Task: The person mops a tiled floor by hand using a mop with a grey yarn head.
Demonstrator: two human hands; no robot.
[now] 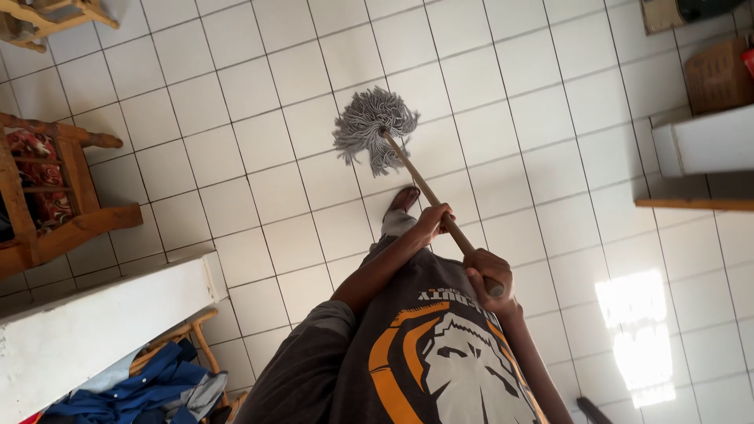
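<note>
A grey string mop (372, 128) on a wooden handle is pressed onto the white tiled floor (236, 118) ahead, gripped by the left hand (434, 221) and right hand (488, 272), both closed around it. Mopping seems underway; a steady drag is judged next.

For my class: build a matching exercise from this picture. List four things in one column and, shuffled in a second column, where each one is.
Things:
1. mop head
2. wooden chair
3. cardboard box
4. blue clothes

Places:
A. top right corner
B. on the tiled floor, at the end of the stick
C. bottom left, under the white ledge
D. left edge

Pairs: 1-B, 2-D, 3-A, 4-C
</note>
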